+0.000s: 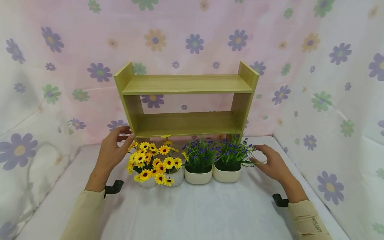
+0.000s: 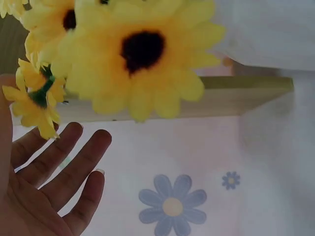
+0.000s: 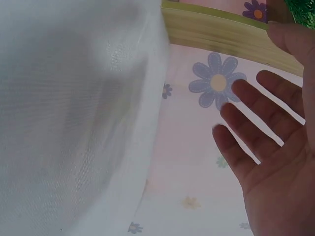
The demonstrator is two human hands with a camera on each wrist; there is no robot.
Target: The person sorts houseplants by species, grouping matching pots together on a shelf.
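Observation:
A two-tier wooden shelf point(image 1: 187, 85) stands at the back of the white table. In front of it is a row of potted artificial plants: yellow sunflowers point(image 1: 147, 156) in white pots on the left, and purple-flowered plants point(image 1: 200, 153) in two cream pots on the right. My left hand point(image 1: 111, 150) is beside the shelf's left side panel, next to the sunflowers, its fingers loosely spread in the left wrist view. Fingers apart, my right hand point(image 1: 272, 164) is at the outer edge of the rightmost purple flowers point(image 1: 237, 150). Neither hand grips anything.
A pink and white fabric backdrop point(image 1: 198, 20) with printed flowers surrounds the table point(image 1: 204, 213) at the back and both sides. Black wrist mounts point(image 1: 114, 187) stick out inward from both wrists, below the hands.

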